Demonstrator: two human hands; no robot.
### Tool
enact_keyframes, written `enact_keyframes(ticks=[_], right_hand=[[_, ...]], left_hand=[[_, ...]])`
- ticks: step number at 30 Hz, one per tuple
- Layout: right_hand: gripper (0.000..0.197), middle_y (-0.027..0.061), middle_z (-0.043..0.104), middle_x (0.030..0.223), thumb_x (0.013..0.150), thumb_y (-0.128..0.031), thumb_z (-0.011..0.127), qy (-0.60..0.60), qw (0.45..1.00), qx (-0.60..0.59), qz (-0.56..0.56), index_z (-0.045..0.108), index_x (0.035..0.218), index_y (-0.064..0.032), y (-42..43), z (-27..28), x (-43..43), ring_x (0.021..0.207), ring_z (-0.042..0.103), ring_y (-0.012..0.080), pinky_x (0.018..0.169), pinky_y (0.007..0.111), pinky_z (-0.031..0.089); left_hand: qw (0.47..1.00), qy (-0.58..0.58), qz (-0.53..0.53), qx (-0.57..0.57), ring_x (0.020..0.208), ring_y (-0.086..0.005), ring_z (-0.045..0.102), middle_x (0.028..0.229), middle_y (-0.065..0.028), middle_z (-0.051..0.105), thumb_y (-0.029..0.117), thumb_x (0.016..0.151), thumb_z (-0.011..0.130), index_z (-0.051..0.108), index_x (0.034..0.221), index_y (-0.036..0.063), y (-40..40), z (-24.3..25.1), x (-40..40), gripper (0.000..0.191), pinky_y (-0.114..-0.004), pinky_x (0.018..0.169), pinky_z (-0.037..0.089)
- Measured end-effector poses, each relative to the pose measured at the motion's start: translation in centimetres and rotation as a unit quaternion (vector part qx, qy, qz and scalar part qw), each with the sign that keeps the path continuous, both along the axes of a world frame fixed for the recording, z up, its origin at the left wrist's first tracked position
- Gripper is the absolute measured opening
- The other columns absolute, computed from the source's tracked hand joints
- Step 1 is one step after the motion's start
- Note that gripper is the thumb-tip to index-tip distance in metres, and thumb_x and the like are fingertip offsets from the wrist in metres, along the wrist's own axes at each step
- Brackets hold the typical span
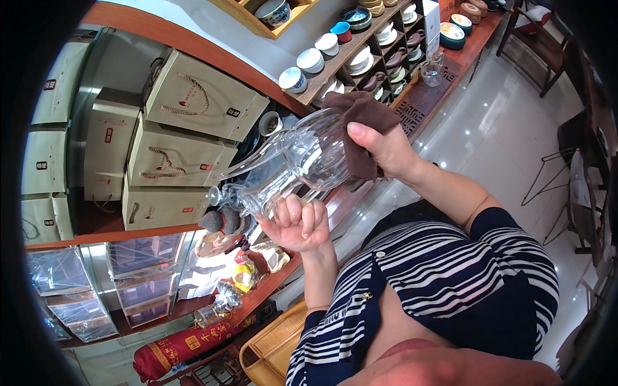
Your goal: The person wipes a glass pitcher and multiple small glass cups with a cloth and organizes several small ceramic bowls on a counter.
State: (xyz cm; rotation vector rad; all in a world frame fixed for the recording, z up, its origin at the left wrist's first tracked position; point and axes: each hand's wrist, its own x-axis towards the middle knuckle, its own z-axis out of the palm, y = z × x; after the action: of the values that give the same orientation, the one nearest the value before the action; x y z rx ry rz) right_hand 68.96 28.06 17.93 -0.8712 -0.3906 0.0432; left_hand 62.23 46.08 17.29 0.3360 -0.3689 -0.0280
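A clear glass ewer point(314, 149) with a long curved spout is held tilted on its side, its glass stopper point(214, 196) pointing to the left. My left hand point(297, 224) has its fingers curled around the handle side, close to the neck. Over the base end lies a brown cloth point(359, 157), pressed on by my right hand point(386, 147) with the thumb on top. The cloth hides the ewer's bottom and most of my right fingers. Just beyond the neck sits a small grey figure point(222, 221), partly covered by the glass.
Paper gift bags point(203, 103) with rope handles fill the shelf on the left. White cups point(310, 61) line a wooden rack point(333, 58) ahead. A glass pot point(433, 70) stands on a slotted tea tray point(425, 103). A woven chair point(275, 350) is below; wooden chairs point(536, 43) stand right.
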Motion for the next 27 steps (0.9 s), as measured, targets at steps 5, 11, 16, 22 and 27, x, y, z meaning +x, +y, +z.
enact_keyframes(ticks=[5,11,16,22,27], right_hand=[[0.033,0.0063,0.058,0.102,0.089,-0.021,0.053,0.063,0.991,0.115,-0.003,0.051,0.114,0.0000,0.3,0.9,0.0,0.091,0.054,0.0101,0.081,0.025,0.044],[0.072,0.0063,0.053,0.117,0.067,-0.010,0.076,-0.104,0.988,-0.035,0.113,0.040,0.128,-0.0020,-2.5,1.4,2.1,0.103,0.051,0.0128,0.090,0.029,0.041],[0.068,0.0051,0.060,0.097,0.060,-0.009,0.079,-0.069,0.957,-0.138,0.245,0.047,0.120,-0.0020,-4.4,1.9,4.2,0.087,0.057,0.0132,0.078,0.027,0.047],[0.057,0.0043,0.061,0.081,0.057,-0.011,0.081,-0.053,0.959,-0.210,0.184,0.053,0.105,-0.0003,-3.8,3.3,2.7,0.074,0.056,0.0116,0.066,0.025,0.048],[0.061,0.0043,0.061,0.085,0.057,-0.006,0.078,-0.111,0.956,-0.209,0.172,0.052,0.112,-0.0019,-4.6,2.1,3.2,0.080,0.056,0.0116,0.074,0.026,0.046]], left_hand=[[1.000,-0.002,-0.004,-0.001,0.034,-0.0070,0.033,0.054,0.0038,0.033,0.051,0.090,0.041,0.026,0.054,0.0153,0.5,0.4,-0.3,0.052,-0.023,0.042,0.024],[0.999,-0.013,0.017,0.034,0.033,-0.0066,0.032,0.054,0.0035,0.034,0.049,0.089,0.044,0.032,0.056,0.0146,0.8,1.3,-0.4,0.049,-0.024,0.042,0.022],[0.992,-0.038,-0.010,0.116,0.034,-0.0069,0.034,0.056,0.0030,0.035,0.048,0.090,0.041,0.031,0.057,0.0146,1.0,1.3,0.1,0.048,-0.023,0.041,0.025],[0.993,-0.020,0.043,0.112,0.034,-0.0083,0.034,0.054,0.0031,0.030,0.046,0.092,0.037,0.026,0.055,0.0155,-0.1,1.1,-0.8,0.049,-0.022,0.038,0.024],[0.998,0.012,0.020,0.061,0.033,-0.0082,0.033,0.054,0.0031,0.029,0.046,0.093,0.035,0.026,0.056,0.0154,0.5,0.8,-1.0,0.049,-0.022,0.038,0.024]])
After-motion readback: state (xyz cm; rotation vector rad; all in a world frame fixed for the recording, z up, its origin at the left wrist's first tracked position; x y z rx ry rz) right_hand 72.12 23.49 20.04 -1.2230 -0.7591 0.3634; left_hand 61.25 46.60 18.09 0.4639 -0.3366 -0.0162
